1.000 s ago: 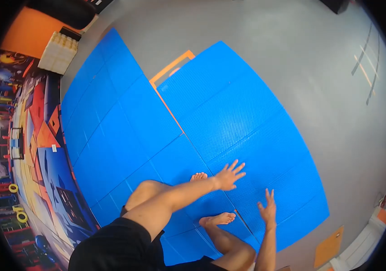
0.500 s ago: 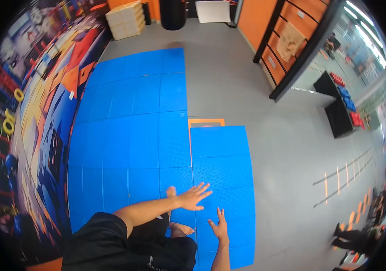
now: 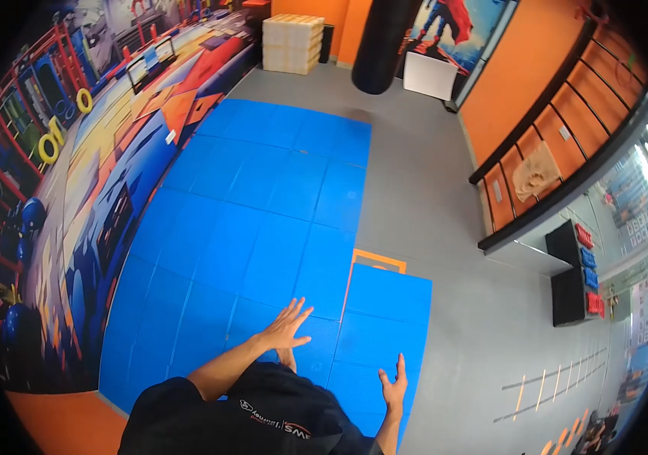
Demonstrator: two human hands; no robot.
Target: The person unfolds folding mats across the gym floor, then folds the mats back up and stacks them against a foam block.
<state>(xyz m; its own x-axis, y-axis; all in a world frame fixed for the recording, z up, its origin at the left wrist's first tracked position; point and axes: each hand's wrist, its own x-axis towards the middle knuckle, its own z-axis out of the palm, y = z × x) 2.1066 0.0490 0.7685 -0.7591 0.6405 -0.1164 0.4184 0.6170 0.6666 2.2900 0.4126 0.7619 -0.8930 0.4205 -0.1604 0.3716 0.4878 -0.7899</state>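
My left hand [image 3: 284, 326] is stretched forward above the blue mats [image 3: 263, 235], its fingers extended and holding nothing. Lower and to the right, my right hand [image 3: 394, 387] is raised with thumb and fingers apart, also bare of any object. Neither appears to touch anything. Just below my left hand, part of a bare foot [image 3: 287, 359] shows on the mat. A black shirt [image 3: 278, 413] with printed lettering fills the bottom of the view and hides most of my legs.
A mural wall [image 3: 111, 182] borders the mats on the left. A black punching bag [image 3: 384, 49] hangs at the back, near a stack of pale blocks [image 3: 292, 44]. To the right are wall bars [image 3: 540, 129], a black rack [image 3: 570, 292] and ladder markings [image 3: 544, 387] on grey floor.
The view has tilted and turned, so the room appears rotated and more of the back wall shows. My hands are farther apart, and my torso now covers more of my legs.
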